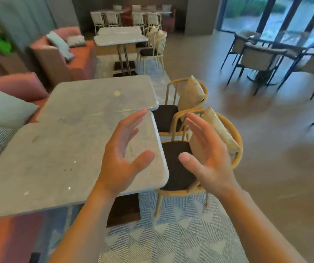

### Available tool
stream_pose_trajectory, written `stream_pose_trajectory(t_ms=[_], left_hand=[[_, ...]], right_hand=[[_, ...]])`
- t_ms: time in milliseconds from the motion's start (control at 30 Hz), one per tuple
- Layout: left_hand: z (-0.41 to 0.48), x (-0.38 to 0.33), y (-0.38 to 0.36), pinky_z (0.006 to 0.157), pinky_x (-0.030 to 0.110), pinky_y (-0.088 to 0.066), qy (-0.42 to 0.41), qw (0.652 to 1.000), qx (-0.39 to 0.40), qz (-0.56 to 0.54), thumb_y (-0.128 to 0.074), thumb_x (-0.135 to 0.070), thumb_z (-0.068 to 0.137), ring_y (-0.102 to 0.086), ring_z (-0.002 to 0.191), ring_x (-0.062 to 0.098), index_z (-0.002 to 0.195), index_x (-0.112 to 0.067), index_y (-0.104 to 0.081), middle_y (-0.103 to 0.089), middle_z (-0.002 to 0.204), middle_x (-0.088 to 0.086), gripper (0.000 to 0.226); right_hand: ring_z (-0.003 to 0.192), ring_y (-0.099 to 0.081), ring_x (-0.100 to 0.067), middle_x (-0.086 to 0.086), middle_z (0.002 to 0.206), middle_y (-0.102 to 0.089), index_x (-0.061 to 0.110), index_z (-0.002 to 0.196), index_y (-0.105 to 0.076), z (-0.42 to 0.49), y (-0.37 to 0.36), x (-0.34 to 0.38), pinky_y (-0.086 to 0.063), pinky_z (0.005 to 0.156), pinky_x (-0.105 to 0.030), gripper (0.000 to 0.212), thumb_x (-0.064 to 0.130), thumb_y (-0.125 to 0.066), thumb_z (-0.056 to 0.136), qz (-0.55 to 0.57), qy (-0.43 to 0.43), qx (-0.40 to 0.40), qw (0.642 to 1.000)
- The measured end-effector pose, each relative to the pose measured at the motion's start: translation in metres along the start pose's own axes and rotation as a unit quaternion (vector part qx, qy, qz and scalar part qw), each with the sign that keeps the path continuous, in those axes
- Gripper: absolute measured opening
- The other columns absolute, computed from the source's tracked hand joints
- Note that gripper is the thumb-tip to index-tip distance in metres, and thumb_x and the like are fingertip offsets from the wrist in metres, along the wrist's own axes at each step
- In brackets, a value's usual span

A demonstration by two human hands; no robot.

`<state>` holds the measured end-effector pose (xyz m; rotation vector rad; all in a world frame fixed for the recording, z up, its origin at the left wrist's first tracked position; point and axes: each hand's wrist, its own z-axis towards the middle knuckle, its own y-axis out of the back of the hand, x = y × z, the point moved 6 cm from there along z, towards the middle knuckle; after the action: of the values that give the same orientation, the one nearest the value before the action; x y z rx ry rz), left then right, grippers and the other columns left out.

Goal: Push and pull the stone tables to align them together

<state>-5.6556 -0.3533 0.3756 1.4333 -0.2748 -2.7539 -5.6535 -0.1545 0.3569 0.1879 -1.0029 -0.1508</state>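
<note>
Two grey stone tables stand end to end at the left. The near stone table (57,158) meets the far stone table (99,95) along a seam, and the far one juts a little further right. My left hand (122,154) hovers above the near table's right edge, palm turned inward and fingers straight. My right hand (207,158) is raised over a chair to the right of that table, palm facing the left hand. Neither hand holds anything or touches a table.
Two wooden chairs with dark seats and beige cushions, the near chair (182,168) and the far chair (171,114), stand along the tables' right side. Pink sofas (19,86) with pillows line the left. A patterned rug (171,234) lies underfoot. More tables (120,38) and chairs stand farther back.
</note>
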Motion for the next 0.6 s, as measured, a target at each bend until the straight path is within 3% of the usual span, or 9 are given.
stream_pose_trajectory(t_ms=[233,367,467,600], left_hand=[[0.049,-0.036,-0.051,0.123,0.036,-0.041,-0.007,0.997,-0.035,0.075,-0.063,-0.087,0.079,-0.046,0.151,0.007,0.141,-0.068,-0.046,-0.049,0.161,-0.019,0.067],[0.079,-0.028,-0.079,0.124,0.042,-0.041,-0.003,0.994,-0.073,0.075,-0.064,-0.089,0.075,-0.046,0.152,0.009,0.138,-0.069,-0.049,-0.050,0.162,-0.015,0.068],[0.107,-0.009,-0.102,0.123,0.044,-0.041,-0.013,0.992,-0.096,0.078,-0.065,-0.088,0.076,-0.046,0.152,0.010,0.139,-0.067,-0.050,-0.050,0.162,-0.015,0.068],[0.156,0.021,-0.136,0.123,0.046,-0.041,-0.027,0.990,-0.126,0.059,-0.066,-0.087,0.077,-0.047,0.152,0.014,0.139,-0.065,-0.051,-0.050,0.162,-0.009,0.067]], right_hand=[[0.148,-0.048,-0.010,0.020,0.154,-0.053,0.027,0.153,-0.045,0.056,0.076,0.003,-0.041,0.120,-0.031,0.083,0.075,-0.063,0.088,0.026,0.067,0.049,0.996],[0.147,-0.049,-0.010,0.015,0.152,-0.055,0.018,0.152,-0.048,0.094,0.106,-0.021,-0.042,0.120,-0.032,0.088,0.075,-0.063,0.088,0.056,0.076,0.062,0.994],[0.145,-0.050,-0.005,0.019,0.151,-0.055,0.014,0.154,-0.048,0.131,0.123,-0.045,-0.042,0.116,-0.021,0.091,0.074,-0.064,0.088,0.060,0.087,0.090,0.990],[0.146,-0.050,-0.009,0.010,0.153,-0.056,0.011,0.154,-0.047,0.180,0.151,-0.082,-0.042,0.119,-0.029,0.094,0.075,-0.064,0.087,0.045,0.101,0.127,0.986]])
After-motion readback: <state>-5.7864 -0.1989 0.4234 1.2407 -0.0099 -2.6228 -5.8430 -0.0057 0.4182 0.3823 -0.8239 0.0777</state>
